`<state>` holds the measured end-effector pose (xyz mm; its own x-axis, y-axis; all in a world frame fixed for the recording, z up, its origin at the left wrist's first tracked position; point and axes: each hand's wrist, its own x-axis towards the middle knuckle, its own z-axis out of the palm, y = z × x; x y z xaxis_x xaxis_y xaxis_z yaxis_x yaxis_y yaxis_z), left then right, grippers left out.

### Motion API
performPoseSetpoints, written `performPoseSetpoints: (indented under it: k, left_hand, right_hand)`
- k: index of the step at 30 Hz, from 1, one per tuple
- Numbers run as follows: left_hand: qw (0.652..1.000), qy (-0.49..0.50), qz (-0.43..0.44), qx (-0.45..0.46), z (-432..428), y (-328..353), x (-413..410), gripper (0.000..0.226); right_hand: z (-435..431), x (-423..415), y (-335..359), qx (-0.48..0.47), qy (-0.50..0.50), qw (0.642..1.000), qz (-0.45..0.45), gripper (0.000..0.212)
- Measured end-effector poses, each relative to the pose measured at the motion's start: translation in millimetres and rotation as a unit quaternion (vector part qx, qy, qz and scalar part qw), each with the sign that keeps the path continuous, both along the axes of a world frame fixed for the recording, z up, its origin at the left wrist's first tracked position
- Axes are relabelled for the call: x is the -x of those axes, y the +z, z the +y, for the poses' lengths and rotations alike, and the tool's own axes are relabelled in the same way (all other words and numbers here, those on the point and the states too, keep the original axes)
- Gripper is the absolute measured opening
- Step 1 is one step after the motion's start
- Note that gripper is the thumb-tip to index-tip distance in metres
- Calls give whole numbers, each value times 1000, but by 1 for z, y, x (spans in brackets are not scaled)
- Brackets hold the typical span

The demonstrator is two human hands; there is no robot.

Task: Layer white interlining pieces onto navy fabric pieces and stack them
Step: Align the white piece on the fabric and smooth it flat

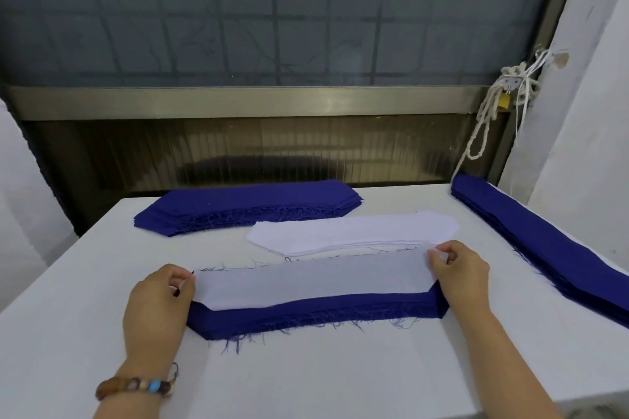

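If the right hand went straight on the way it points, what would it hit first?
Probably the pile of white interlining just beyond the right hand, which pinches the top white piece; depth is hard to judge.

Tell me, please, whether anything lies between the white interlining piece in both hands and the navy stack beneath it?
Nothing visible does: the interlining piece, pinched by left hand and right hand, sits directly over the navy stack.

You're working under soft, even light.
The white worktop (306,367) is showing bright, shadows are falling faint and short, a dull glare is sitting on the metal rail (238,102), and the wide lens is bowing lines near the edges.
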<state>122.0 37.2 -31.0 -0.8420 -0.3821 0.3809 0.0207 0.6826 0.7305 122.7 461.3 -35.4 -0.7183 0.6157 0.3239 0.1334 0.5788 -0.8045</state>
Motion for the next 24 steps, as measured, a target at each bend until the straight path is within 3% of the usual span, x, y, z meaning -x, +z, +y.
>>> performPoseSetpoints:
  k: [18, 21, 24]
  left_hand:
    - [1000, 6, -1, 14, 0, 0, 2, 5]
    - [1000, -14, 23, -12, 1, 2, 1, 18]
    - [999, -33, -15, -23, -1, 0, 0, 34]
  right_hand:
    - [-2, 0, 0, -45, 5, 999, -18, 10]
    - [-3, -2, 3, -18, -1, 1000, -16, 12]
    - [-4, -5, 4, -6, 16, 1000, -22, 16]
